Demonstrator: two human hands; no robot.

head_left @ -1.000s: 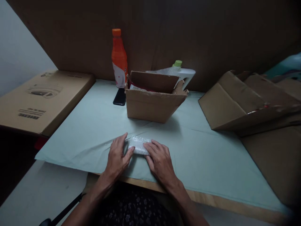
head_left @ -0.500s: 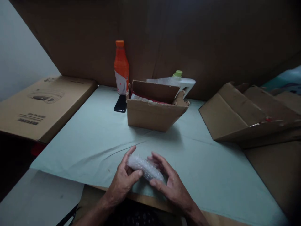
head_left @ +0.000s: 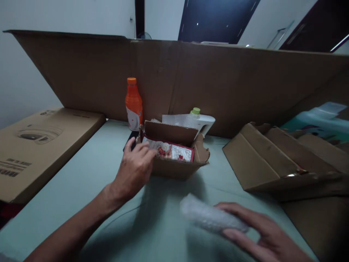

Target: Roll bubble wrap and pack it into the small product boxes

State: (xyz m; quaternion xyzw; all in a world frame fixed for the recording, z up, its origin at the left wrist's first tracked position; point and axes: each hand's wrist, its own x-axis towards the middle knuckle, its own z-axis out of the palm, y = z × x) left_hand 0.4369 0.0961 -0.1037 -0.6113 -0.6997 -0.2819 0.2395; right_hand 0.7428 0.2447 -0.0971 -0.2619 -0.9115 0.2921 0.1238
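In the head view my right hand (head_left: pixel 253 229) grips a rolled bundle of bubble wrap (head_left: pixel 212 214) by its right end, thumb in front and fingers behind. The bundle is smeared by motion, and anything inside it is hidden. My left hand (head_left: pixel 136 163) reaches forward over the near left corner of a small open cardboard box (head_left: pixel 174 171). Its fingers are loosely bent and apart, and I see nothing in them; whether they touch the box's edge I cannot tell. Inside the box lies a red and white printed packet (head_left: pixel 174 151).
An orange bottle (head_left: pixel 133 105) and a dark phone (head_left: pixel 131 140) are left of the box. Behind it is a white jug with a green cap (head_left: pixel 195 111). A flat carton (head_left: pixel 54 145) lies left, opened cartons (head_left: pixel 267 160) right. A tall cardboard panel (head_left: pixel 231 80) stands behind.
My left hand has let go of the bubble-wrap bundle and moved forward to the box. My right hand has carried the bundle to the right. The view has tilted up.
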